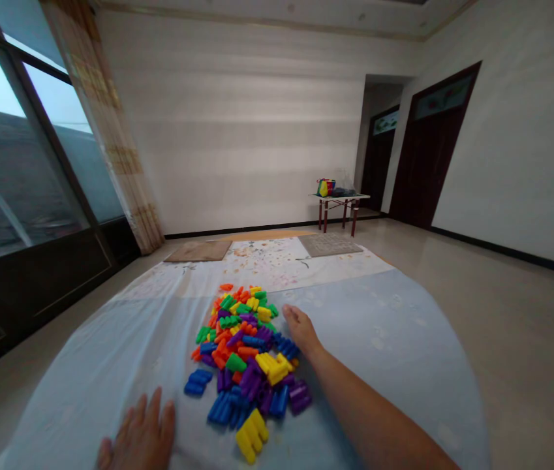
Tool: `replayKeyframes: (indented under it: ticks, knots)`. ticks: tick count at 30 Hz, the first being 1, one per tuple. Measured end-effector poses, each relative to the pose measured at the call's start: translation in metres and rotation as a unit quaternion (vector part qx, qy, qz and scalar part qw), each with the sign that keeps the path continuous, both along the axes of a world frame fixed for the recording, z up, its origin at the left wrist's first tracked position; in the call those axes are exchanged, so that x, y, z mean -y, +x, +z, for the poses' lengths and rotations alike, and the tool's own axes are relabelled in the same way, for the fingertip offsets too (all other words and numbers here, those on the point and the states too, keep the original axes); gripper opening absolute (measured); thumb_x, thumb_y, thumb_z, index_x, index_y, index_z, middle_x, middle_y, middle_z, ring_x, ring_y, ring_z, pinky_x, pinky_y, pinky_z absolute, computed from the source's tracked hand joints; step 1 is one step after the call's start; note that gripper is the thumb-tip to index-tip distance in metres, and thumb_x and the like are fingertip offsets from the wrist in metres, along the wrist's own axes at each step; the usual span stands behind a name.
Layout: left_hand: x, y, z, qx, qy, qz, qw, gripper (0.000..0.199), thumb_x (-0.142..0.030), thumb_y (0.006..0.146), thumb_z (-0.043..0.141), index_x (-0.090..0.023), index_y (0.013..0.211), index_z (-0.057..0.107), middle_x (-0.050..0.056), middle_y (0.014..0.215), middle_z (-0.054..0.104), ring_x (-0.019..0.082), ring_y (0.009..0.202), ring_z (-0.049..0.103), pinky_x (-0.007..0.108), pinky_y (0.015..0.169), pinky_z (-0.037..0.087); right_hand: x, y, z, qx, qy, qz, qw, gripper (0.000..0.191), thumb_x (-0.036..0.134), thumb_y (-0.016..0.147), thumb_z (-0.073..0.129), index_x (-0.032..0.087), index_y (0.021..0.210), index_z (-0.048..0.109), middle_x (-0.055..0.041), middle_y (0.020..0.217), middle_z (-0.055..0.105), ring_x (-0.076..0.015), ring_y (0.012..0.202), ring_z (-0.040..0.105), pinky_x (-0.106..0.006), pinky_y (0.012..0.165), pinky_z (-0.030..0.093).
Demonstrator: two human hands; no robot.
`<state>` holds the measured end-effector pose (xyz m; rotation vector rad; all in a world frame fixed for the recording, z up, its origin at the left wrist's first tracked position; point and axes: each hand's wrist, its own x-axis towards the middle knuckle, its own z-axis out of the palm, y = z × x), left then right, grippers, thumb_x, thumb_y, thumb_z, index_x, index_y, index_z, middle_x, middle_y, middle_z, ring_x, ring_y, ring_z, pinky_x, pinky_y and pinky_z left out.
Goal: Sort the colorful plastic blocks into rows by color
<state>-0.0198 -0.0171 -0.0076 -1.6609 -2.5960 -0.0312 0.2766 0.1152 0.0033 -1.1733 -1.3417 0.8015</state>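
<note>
Left hand (142, 434), fingers parted, is palm-down toward the blue cloth's (379, 320) left edge. Well apart, the right hand (301, 326) is just beside the colored blocks (245, 349), its grip unclear; they lie heaped between the cloth's side edges.

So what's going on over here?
Someone has both bare hands at a loose heap of colorful plastic pieces on a pale blue cloth. The left hand lies spread on the cloth, with no piece under it that shows. The right hand is beside the heap's far right side; whether it touches a piece is unclear.
</note>
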Motion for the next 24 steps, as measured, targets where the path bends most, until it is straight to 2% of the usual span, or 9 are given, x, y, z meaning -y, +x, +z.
replayKeyframes:
  ticks: [4,10,14,17,20,24]
  knots:
    - [0.005,0.003,-0.004,-0.013,-0.004,0.002,1.000,0.055,-0.034,0.089,0.015,-0.018,0.139,0.030,0.007,0.147,0.030,0.023,0.134,0.026,0.049,0.106,0.020,0.025,-0.010,-0.009,-0.020,0.001,0.001,1.000,0.053,0.058,0.082,0.039,0.015,0.098,0.066,-0.0074,0.100,0.068,-0.0217,0.097,0.060,-0.034,0.090,0.043]
    - [0.005,0.003,-0.010,-0.019,0.045,0.001,0.999,0.055,-0.033,0.089,0.013,-0.017,0.138,0.032,0.008,0.145,0.034,0.023,0.133,0.029,0.049,0.106,0.020,0.035,-0.064,-0.002,-0.064,-0.004,-0.033,0.997,0.046,0.052,0.085,0.037,0.016,0.088,0.066,-0.0052,0.088,0.068,-0.0197,0.085,0.060,-0.031,0.082,0.046]
    - [0.009,0.005,-0.009,-0.012,0.067,-0.015,0.998,0.055,-0.030,0.089,0.013,-0.015,0.137,0.033,0.009,0.143,0.036,0.024,0.132,0.031,0.050,0.106,0.021,0.032,-0.102,0.012,-0.071,-0.021,-0.063,0.995,0.046,0.049,0.087,0.035,0.016,0.100,0.063,-0.0087,0.104,0.065,-0.0218,0.101,0.056,-0.034,0.094,0.040]
    - [0.011,0.006,-0.006,0.009,0.080,-0.023,0.997,0.055,-0.031,0.089,0.013,-0.013,0.136,0.035,0.011,0.142,0.038,0.025,0.132,0.031,0.051,0.105,0.021,0.033,-0.115,0.024,-0.048,-0.016,-0.003,0.999,0.050,0.053,0.086,0.038,0.017,0.116,0.056,-0.0087,0.122,0.057,-0.0219,0.116,0.048,-0.035,0.103,0.033]
    - [0.011,0.003,-0.001,0.035,0.085,-0.019,0.996,0.055,-0.032,0.089,0.014,-0.012,0.134,0.038,0.012,0.141,0.039,0.025,0.131,0.032,0.052,0.106,0.021,0.031,-0.094,0.030,-0.011,0.019,0.053,0.998,0.056,0.057,0.085,0.037,0.018,0.122,0.052,-0.0080,0.126,0.055,-0.0214,0.118,0.047,-0.035,0.104,0.033]
    - [0.010,0.008,0.011,0.035,0.092,-0.010,0.995,0.055,-0.032,0.089,0.013,-0.012,0.134,0.038,0.013,0.141,0.039,0.027,0.129,0.036,0.054,0.104,0.021,0.022,-0.014,0.018,0.098,0.048,-0.025,0.994,0.062,0.061,0.084,0.035,0.015,0.119,0.056,-0.0118,0.125,0.055,-0.0244,0.119,0.046,-0.040,0.105,0.031]
